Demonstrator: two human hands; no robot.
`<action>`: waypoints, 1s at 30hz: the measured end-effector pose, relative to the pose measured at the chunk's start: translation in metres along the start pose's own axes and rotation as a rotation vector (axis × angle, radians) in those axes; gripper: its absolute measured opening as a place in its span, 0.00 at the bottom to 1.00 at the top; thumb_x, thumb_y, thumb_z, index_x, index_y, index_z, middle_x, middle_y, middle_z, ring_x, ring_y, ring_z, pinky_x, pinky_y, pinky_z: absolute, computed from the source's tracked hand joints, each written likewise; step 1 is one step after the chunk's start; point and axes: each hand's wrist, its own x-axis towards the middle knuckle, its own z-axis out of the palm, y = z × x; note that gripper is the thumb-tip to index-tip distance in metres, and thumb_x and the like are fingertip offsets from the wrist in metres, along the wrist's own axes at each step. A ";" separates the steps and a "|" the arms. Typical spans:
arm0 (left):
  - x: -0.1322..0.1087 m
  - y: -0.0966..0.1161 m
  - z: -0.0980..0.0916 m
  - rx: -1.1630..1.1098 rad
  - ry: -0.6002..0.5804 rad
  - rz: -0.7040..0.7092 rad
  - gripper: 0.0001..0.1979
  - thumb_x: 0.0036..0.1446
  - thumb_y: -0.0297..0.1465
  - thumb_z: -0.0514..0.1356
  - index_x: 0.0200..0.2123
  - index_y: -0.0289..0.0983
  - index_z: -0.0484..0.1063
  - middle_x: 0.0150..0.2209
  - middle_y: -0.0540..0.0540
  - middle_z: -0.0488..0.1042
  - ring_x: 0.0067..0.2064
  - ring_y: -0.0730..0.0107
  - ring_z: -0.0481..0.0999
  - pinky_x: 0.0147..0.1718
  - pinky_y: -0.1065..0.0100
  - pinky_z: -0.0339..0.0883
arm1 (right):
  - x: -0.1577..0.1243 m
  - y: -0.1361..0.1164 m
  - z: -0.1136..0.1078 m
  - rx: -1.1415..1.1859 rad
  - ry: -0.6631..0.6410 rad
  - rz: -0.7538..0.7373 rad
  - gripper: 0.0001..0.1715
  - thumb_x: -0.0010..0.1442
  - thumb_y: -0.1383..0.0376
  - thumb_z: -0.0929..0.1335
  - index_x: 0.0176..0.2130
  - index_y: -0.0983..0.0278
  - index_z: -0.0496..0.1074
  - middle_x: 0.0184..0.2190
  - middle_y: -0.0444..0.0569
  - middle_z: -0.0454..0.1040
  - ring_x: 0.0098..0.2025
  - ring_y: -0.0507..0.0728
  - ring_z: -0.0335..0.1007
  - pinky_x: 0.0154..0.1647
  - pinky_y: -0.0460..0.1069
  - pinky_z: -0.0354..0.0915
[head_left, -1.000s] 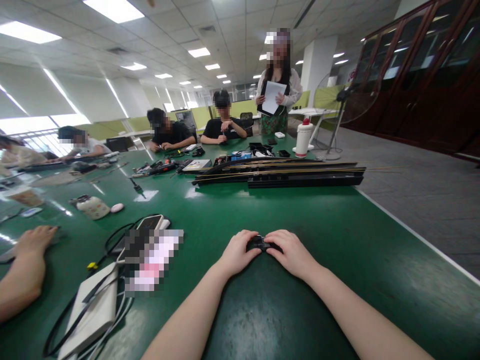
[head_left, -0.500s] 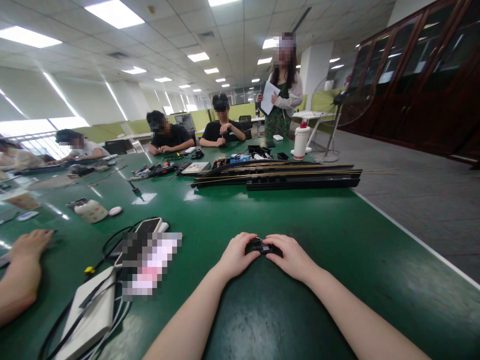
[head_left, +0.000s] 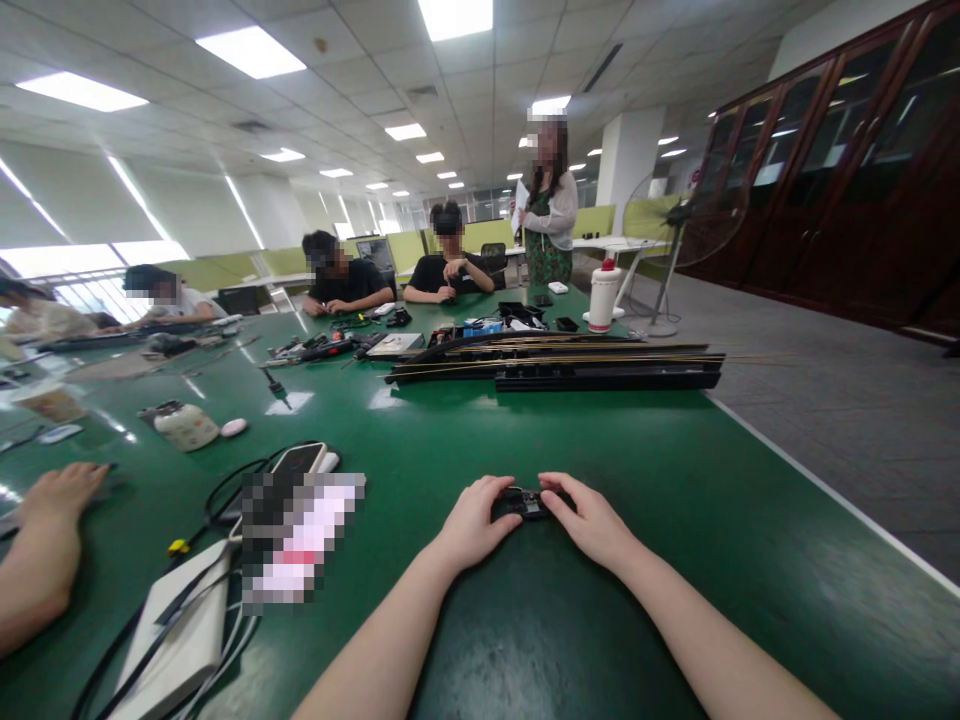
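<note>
A small black part [head_left: 523, 502] lies on the green table [head_left: 675, 470] just in front of me. My left hand [head_left: 474, 522] grips its left end with curled fingers. Curled the same way, my right hand [head_left: 589, 519] holds the right end. Both forearms rest on the table top. Only the middle of the part shows between the fingertips.
A white box with black cables [head_left: 180, 630] and a phone [head_left: 296, 462] lie to my left. Another person's hand [head_left: 56, 495] rests at the far left. Long black rails [head_left: 570, 365] cross the table ahead. Several people sit beyond; one stands with papers. A white bottle [head_left: 602, 297] stands far off.
The view has tilted down slightly, so my hands sit a little lower in the picture. The standing person has turned and stepped away. My grip on the black part is unchanged.
</note>
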 end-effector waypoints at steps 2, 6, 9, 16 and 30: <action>0.000 0.001 0.000 0.001 -0.001 0.005 0.22 0.50 0.29 0.63 0.50 0.40 0.66 0.45 0.43 0.70 0.47 0.59 0.69 0.48 0.57 0.64 | 0.000 0.000 0.000 -0.005 0.000 0.001 0.17 0.57 0.56 0.64 0.45 0.58 0.71 0.45 0.50 0.75 0.48 0.60 0.70 0.52 0.56 0.63; 0.000 0.002 -0.001 0.008 0.004 0.016 0.20 0.50 0.29 0.63 0.48 0.39 0.68 0.45 0.44 0.70 0.48 0.59 0.69 0.49 0.57 0.63 | 0.000 0.001 -0.001 -0.025 0.007 0.003 0.19 0.59 0.54 0.61 0.45 0.59 0.71 0.45 0.49 0.75 0.49 0.60 0.69 0.52 0.56 0.62; 0.001 0.002 -0.001 0.001 0.011 0.007 0.20 0.50 0.28 0.63 0.48 0.39 0.67 0.46 0.44 0.69 0.49 0.59 0.68 0.50 0.56 0.63 | 0.001 0.002 -0.001 -0.018 0.006 0.018 0.20 0.60 0.53 0.59 0.45 0.58 0.71 0.45 0.49 0.75 0.49 0.60 0.69 0.52 0.56 0.62; 0.001 -0.001 0.001 -0.002 0.022 -0.003 0.19 0.54 0.28 0.60 0.51 0.37 0.66 0.47 0.42 0.69 0.50 0.60 0.68 0.51 0.57 0.63 | 0.001 0.002 -0.001 -0.023 0.004 0.016 0.19 0.61 0.54 0.59 0.44 0.59 0.72 0.44 0.49 0.76 0.48 0.59 0.70 0.51 0.55 0.62; 0.002 -0.007 0.004 -0.022 0.025 -0.030 0.21 0.57 0.28 0.57 0.55 0.37 0.62 0.53 0.40 0.66 0.54 0.59 0.66 0.54 0.56 0.60 | 0.002 0.000 -0.001 -0.126 -0.043 0.025 0.19 0.61 0.58 0.58 0.46 0.61 0.70 0.47 0.50 0.74 0.50 0.58 0.68 0.52 0.54 0.62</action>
